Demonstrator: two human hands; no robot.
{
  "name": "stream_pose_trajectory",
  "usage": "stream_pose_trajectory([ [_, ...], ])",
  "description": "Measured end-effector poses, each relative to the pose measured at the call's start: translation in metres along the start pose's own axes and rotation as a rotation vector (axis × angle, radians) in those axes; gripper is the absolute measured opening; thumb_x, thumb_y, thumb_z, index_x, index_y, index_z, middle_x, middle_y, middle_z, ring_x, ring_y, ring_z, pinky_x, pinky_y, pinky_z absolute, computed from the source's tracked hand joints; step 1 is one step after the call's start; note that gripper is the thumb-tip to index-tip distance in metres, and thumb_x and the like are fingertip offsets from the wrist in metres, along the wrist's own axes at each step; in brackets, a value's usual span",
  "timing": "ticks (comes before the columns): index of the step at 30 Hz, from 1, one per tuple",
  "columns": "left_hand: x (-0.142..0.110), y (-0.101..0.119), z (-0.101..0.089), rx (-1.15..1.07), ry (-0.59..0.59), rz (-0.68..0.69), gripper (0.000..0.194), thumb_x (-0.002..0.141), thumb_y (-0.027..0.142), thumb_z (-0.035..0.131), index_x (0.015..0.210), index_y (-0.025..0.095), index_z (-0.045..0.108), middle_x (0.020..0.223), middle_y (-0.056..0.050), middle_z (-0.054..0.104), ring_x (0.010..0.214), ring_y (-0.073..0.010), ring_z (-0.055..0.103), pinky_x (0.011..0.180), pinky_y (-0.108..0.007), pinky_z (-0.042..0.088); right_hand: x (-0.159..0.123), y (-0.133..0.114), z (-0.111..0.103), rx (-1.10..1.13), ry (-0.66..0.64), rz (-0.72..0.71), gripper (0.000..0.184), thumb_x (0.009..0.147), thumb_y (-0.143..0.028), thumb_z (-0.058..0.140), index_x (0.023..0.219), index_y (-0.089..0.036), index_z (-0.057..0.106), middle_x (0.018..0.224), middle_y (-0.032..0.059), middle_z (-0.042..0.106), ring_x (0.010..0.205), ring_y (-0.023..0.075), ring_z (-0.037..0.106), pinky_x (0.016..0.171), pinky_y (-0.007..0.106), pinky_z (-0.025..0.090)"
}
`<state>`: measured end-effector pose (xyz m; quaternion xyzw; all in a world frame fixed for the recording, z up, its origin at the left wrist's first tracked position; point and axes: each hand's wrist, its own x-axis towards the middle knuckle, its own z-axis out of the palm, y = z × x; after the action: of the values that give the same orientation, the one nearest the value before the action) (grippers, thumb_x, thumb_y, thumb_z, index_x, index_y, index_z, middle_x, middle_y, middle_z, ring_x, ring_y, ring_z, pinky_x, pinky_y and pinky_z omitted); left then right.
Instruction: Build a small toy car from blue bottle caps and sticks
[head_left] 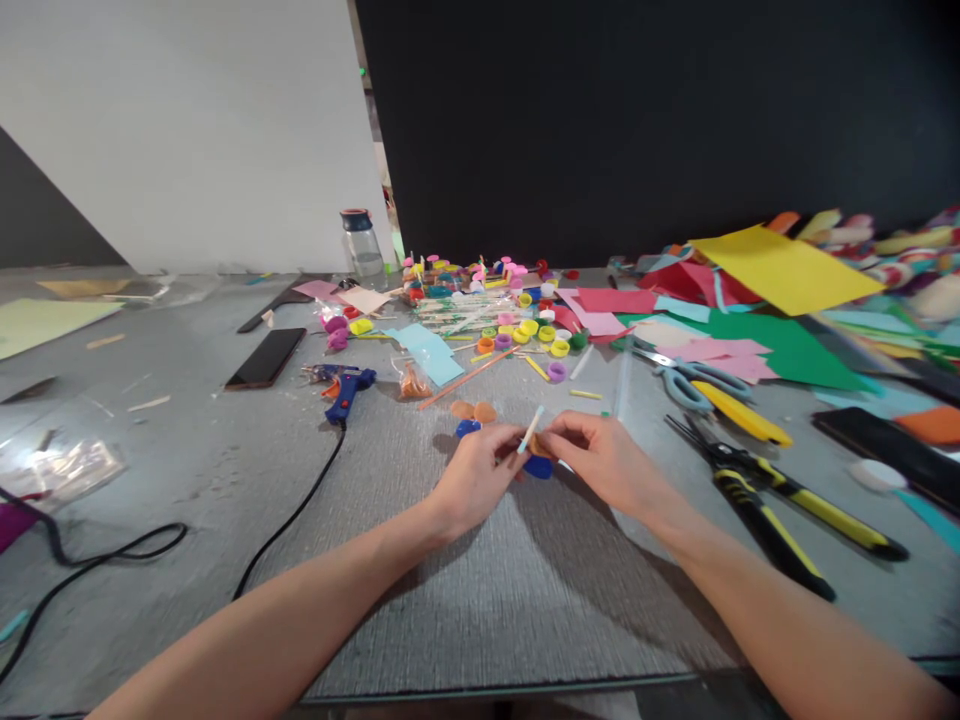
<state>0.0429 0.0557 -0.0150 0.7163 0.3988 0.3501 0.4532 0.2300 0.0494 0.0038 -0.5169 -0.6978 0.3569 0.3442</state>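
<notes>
My left hand (476,475) is closed in a pinch, with a short pale stick (532,427) standing tilted at its fingertips. Opposite it, my right hand (604,460) pinches a small orange-brown piece (537,446), whose kind I cannot make out. The fingertips of both hands nearly meet and partly hide these pieces. Under them shows a dark blue rounded piece (538,467). Just beyond the left hand lie round orange-brown discs (474,411) and another blue piece (468,428).
A blue glue gun (345,392) with a black cord and a phone (266,358) lie to the left. Scissors (686,380), a yellow cutter (741,413) and black-yellow pliers (772,500) lie right. Bottle caps (529,328), coloured paper (787,268) and a water bottle (363,245) stand farther back.
</notes>
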Motion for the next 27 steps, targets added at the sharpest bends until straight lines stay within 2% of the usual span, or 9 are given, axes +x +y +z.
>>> stream_pose_trajectory([
  [3,0.000,-0.002,0.000,0.005,-0.002,0.008,0.024,0.093,0.018,0.055,0.108,0.018,0.073,0.081,-0.002,0.069,0.065,-0.0114,0.057,0.063,-0.023,0.044,-0.001,0.001,-0.001,-0.004,-0.002,-0.003,0.029,0.093,-0.037,0.056,0.074,-0.019,0.069,0.073,0.0018,0.066,0.071,0.0176,0.057,0.067,0.032,0.042],
  [6,0.001,-0.004,0.000,-0.004,-0.013,0.034,0.023,0.093,0.019,0.055,0.106,0.017,0.073,0.086,-0.003,0.069,0.068,-0.0118,0.059,0.065,-0.023,0.046,-0.001,0.001,-0.003,0.041,0.014,0.008,0.024,0.092,-0.035,0.056,0.083,-0.020,0.072,0.080,0.0024,0.071,0.073,0.0177,0.061,0.068,0.031,0.044],
  [10,0.002,-0.006,0.001,-0.018,-0.013,0.041,0.023,0.092,0.017,0.054,0.106,0.016,0.073,0.088,-0.004,0.069,0.069,-0.0121,0.059,0.066,-0.024,0.047,-0.001,0.003,-0.001,0.089,0.013,-0.002,0.021,0.090,-0.033,0.059,0.095,-0.021,0.076,0.079,0.0018,0.072,0.068,0.0161,0.060,0.061,0.029,0.043],
  [18,0.001,-0.004,0.001,-0.005,-0.008,0.021,0.022,0.093,0.017,0.053,0.102,0.017,0.073,0.086,-0.003,0.070,0.068,-0.0115,0.059,0.065,-0.022,0.047,0.000,0.008,0.004,0.149,0.003,0.029,0.022,0.089,-0.034,0.061,0.096,-0.020,0.076,0.076,0.0023,0.069,0.062,0.0148,0.056,0.052,0.027,0.039],
  [22,0.002,-0.004,0.001,0.000,-0.011,0.030,0.022,0.092,0.015,0.053,0.103,0.017,0.073,0.088,-0.003,0.071,0.069,-0.0118,0.060,0.066,-0.023,0.048,0.000,0.007,0.003,0.165,-0.014,0.035,0.025,0.090,-0.037,0.059,0.097,-0.019,0.075,0.077,0.0021,0.068,0.061,0.0138,0.054,0.052,0.027,0.041],
  [27,0.002,-0.004,0.001,-0.017,-0.010,0.034,0.023,0.091,0.013,0.053,0.103,0.016,0.072,0.092,-0.005,0.071,0.071,-0.0119,0.060,0.067,-0.024,0.050,-0.002,0.002,-0.006,0.128,0.079,0.017,0.024,0.090,-0.037,0.059,0.099,-0.018,0.072,0.084,0.0042,0.070,0.064,0.0147,0.059,0.056,0.028,0.044],
])
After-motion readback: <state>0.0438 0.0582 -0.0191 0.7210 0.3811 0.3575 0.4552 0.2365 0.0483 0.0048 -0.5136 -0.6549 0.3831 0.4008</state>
